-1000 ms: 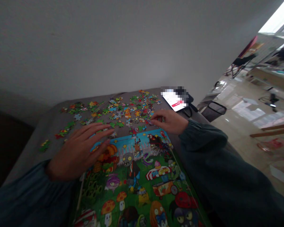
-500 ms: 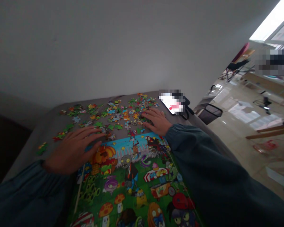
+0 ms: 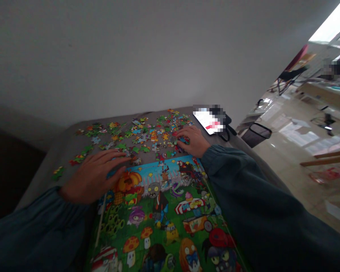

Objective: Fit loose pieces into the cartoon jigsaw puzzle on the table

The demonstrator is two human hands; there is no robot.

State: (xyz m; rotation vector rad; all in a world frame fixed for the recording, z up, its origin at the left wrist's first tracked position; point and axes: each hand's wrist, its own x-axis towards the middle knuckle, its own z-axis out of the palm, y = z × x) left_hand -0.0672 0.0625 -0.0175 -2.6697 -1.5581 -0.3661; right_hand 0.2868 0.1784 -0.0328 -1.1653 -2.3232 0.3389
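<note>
My left hand (image 3: 98,173) lies over the upper left corner of a colourful cartoon picture board (image 3: 161,211), its fingers stretched out toward loose jigsaw pieces (image 3: 144,149). No piece shows in it. My right hand (image 3: 195,140) rests among the jigsaw pieces just beyond the board's upper right corner. Its fingers are bent and spread from the thumb, with pieces visible in the gap beneath them. The board shows a pumpkin, mushrooms and zombie figures, and its near edge runs out of view.
Loose pieces spread across the grey-covered table (image 3: 59,151) up to the pale wall (image 3: 130,56). A lit phone (image 3: 208,120) lies beyond my right hand, with a dark strap (image 3: 228,132) beside it. Off the table's right side a dark bin (image 3: 256,134) stands on the shiny floor.
My right hand has drawn its fingers in from nearly flat to bent over the pieces. My left hand remains outstretched at the board's corner. The whole view has shifted slightly.
</note>
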